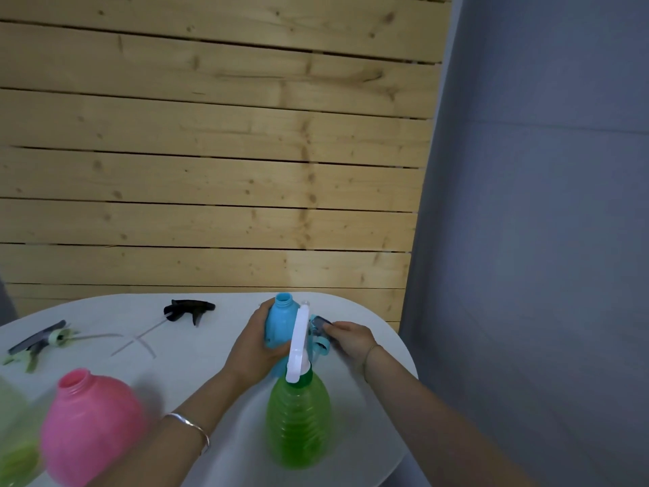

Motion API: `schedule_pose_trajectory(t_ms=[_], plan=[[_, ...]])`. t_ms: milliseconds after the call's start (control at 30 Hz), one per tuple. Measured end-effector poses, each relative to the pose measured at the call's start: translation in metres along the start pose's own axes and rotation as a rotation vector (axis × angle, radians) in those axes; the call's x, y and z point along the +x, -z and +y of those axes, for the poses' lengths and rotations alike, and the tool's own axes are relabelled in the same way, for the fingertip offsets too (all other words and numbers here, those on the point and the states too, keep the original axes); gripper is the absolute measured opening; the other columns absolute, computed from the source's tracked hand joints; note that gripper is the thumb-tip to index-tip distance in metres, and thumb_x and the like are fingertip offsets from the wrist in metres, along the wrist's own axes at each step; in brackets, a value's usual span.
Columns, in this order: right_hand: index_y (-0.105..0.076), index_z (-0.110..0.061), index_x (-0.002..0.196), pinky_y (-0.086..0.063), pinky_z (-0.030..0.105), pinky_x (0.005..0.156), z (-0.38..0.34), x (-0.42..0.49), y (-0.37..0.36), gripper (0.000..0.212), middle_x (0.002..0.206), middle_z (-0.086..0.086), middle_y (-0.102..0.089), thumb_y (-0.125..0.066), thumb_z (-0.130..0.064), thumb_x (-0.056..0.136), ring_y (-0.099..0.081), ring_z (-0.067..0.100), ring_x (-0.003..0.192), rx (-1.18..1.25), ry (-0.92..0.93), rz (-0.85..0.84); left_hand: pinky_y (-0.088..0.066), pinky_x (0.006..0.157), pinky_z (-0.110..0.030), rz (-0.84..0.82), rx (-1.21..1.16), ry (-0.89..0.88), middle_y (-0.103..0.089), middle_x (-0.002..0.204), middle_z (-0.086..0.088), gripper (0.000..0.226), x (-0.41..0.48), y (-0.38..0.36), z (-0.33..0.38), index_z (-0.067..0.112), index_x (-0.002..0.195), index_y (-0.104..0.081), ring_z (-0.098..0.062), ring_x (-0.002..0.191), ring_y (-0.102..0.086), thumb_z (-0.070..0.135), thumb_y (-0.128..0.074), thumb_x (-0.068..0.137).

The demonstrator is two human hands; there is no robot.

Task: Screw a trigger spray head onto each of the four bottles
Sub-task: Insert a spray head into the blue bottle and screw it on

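Observation:
My left hand (253,346) grips the blue bottle (279,321), whose neck is open and bare. Just to its right, my right hand (351,337) holds a blue and grey trigger spray head (320,330) beside the bottle. In front stands a green ribbed bottle (298,420) with a white spray head (298,342) on it. A pink bottle (87,427) with an open neck stands at the near left. A pale green bottle (14,448) is cut off at the left edge. A black spray head (188,310) and a green and grey one (38,340) lie loose on the table.
The white rounded table (196,349) ends close to the right of my right hand. A wooden plank wall (210,152) rises behind it, and a grey wall (544,240) stands at the right. Thin dip tubes (135,342) trail from the loose spray heads.

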State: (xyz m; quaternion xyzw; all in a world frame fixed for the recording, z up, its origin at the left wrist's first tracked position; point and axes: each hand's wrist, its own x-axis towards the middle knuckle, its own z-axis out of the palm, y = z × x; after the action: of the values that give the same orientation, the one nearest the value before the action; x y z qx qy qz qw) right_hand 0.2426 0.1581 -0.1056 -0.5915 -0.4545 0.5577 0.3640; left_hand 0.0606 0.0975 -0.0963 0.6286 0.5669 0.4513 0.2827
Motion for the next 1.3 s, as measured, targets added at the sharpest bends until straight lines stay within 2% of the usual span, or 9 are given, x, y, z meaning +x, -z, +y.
schedule_pose_trajectory(t_ms=[133, 333, 433, 533, 700, 800, 1033, 1200, 1300], plan=[[-0.054, -0.011, 0.115, -0.050, 0.024, 0.060, 0.002, -0.003, -0.001, 0.041, 0.099, 0.019, -0.065, -0.071, -0.006, 0.078, -0.057, 0.015, 0.060, 0.155, -0.087, 0.035, -0.050, 0.096, -0.043, 0.004, -0.008, -0.007, -0.056, 0.121, -0.002, 0.073, -0.002, -0.001, 0.003, 0.022, 0.129, -0.042, -0.018, 0.110, -0.056, 0.028, -0.083, 0.068], [-0.062, 0.002, 0.114, -0.048, 0.022, 0.060, 0.001, -0.010, 0.004, 0.035, 0.092, 0.016, -0.064, -0.069, -0.004, 0.080, -0.056, 0.014, 0.059, 0.335, -0.090, 0.140, -0.049, 0.093, -0.038, 0.034, 0.033, 0.013, -0.052, 0.125, -0.004, 0.076, -0.011, 0.014, 0.006, 0.020, 0.133, -0.038, -0.023, 0.113, -0.053, 0.025, -0.081, 0.070], [-0.065, 0.000, 0.114, -0.048, 0.016, 0.055, -0.016, -0.016, 0.016, 0.034, 0.097, 0.018, -0.066, -0.068, -0.005, 0.081, -0.055, 0.014, 0.061, 0.380, 0.026, 0.234, -0.050, 0.088, -0.037, 0.094, 0.029, 0.035, -0.054, 0.119, -0.001, 0.073, -0.020, 0.031, 0.010, 0.023, 0.130, -0.040, -0.021, 0.108, -0.054, 0.029, -0.080, 0.070], [-0.066, -0.002, 0.112, -0.056, 0.018, 0.064, -0.050, -0.029, 0.031, 0.032, 0.110, 0.018, -0.068, -0.069, -0.005, 0.081, -0.063, 0.019, 0.085, 0.461, 0.169, 0.306, -0.051, 0.087, -0.038, 0.123, 0.021, 0.033, -0.054, 0.115, 0.004, 0.069, -0.032, 0.050, 0.016, 0.028, 0.127, -0.042, -0.019, 0.106, -0.055, 0.029, -0.082, 0.069], [-0.059, 0.003, 0.120, -0.055, 0.014, 0.073, -0.111, -0.073, 0.038, 0.038, 0.121, 0.022, -0.063, -0.065, 0.000, 0.083, -0.061, 0.020, 0.099, 0.562, 0.497, 0.300, -0.052, 0.088, -0.039, 0.140, 0.027, 0.038, -0.054, 0.118, 0.000, 0.071, -0.055, 0.074, 0.034, 0.028, 0.126, -0.043, -0.019, 0.105, -0.056, 0.032, -0.083, 0.067], [-0.056, -0.001, 0.124, -0.055, 0.015, 0.078, -0.147, -0.106, 0.030, 0.040, 0.123, 0.018, -0.062, -0.063, -0.004, 0.086, -0.061, 0.019, 0.103, 0.674, 0.602, 0.223, -0.050, 0.091, -0.042, 0.132, 0.064, 0.043, -0.054, 0.118, -0.002, 0.075, -0.073, 0.079, 0.041, 0.023, 0.128, -0.044, -0.019, 0.105, -0.056, 0.034, -0.084, 0.065], [-0.051, -0.007, 0.129, -0.048, 0.026, 0.097, -0.172, -0.181, -0.026, 0.039, 0.119, 0.011, -0.061, -0.056, -0.007, 0.090, -0.059, 0.017, 0.109, 0.754, 0.597, -0.181, -0.051, 0.090, -0.039, 0.123, 0.056, 0.038, -0.057, 0.117, -0.001, 0.075, -0.103, 0.086, 0.054, 0.022, 0.127, -0.047, -0.017, 0.103, -0.058, 0.034, -0.085, 0.063], [-0.054, -0.007, 0.125, -0.052, 0.021, 0.089, -0.160, -0.202, -0.051, 0.037, 0.122, 0.014, -0.062, -0.059, -0.005, 0.088, -0.062, 0.017, 0.103, 0.677, 0.588, -0.213, -0.052, 0.090, -0.038, 0.111, 0.005, 0.044, -0.057, 0.117, 0.000, 0.074, -0.120, 0.093, 0.059, 0.025, 0.125, -0.046, -0.015, 0.104, -0.058, 0.034, -0.086, 0.062], [-0.058, -0.009, 0.122, -0.055, 0.016, 0.083, -0.151, -0.206, -0.061, 0.035, 0.111, 0.011, -0.066, -0.060, -0.004, 0.087, -0.065, 0.010, 0.093, 0.641, 0.601, -0.231, -0.051, 0.093, -0.038, 0.100, -0.006, 0.045, -0.053, 0.121, 0.001, 0.078, -0.128, 0.094, 0.059, 0.026, 0.127, -0.042, -0.015, 0.108, -0.055, 0.035, -0.085, 0.063]])
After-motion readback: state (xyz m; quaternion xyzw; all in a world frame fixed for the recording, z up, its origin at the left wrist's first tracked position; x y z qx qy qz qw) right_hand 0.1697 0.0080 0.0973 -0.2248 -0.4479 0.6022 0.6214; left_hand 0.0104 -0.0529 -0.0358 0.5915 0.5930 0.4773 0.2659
